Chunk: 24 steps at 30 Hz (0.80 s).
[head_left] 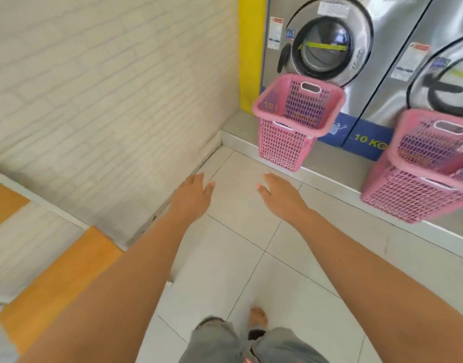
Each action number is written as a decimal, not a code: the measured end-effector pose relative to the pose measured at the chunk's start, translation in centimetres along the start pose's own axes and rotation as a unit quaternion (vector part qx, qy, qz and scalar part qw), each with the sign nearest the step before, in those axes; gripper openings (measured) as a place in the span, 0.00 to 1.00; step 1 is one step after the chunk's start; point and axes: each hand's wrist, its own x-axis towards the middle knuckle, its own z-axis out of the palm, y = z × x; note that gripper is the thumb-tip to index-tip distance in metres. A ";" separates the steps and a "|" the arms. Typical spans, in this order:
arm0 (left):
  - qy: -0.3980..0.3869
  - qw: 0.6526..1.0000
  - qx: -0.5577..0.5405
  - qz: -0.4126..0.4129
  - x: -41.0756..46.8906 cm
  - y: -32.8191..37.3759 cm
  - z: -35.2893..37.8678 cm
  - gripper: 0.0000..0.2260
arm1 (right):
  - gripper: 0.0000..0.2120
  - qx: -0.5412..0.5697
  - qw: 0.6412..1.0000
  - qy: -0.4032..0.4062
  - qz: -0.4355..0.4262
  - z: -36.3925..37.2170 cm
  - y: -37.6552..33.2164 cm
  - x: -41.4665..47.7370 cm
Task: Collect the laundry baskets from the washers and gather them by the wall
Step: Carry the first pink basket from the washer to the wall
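A pink mesh laundry basket stands on the raised step in front of the left washer. Further right, two more pink baskets sit nested one inside the other before the second washer, cut off by the frame edge. Both my arms stretch forward over the tiled floor. My left hand is open, palm down, short of the first basket. My right hand is open too, just below that basket's base and apart from it.
A white brick-pattern wall runs along the left into the corner by a yellow strip. An orange and white ledge juts out at lower left. A grey step carries the washers. My feet show at the bottom.
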 end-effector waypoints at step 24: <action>-0.123 0.988 -0.043 0.085 41.6 11.8 4.6 0.22 | 0.23 0.193 0.904 0.138 0.357 -6.5 14.4 25.7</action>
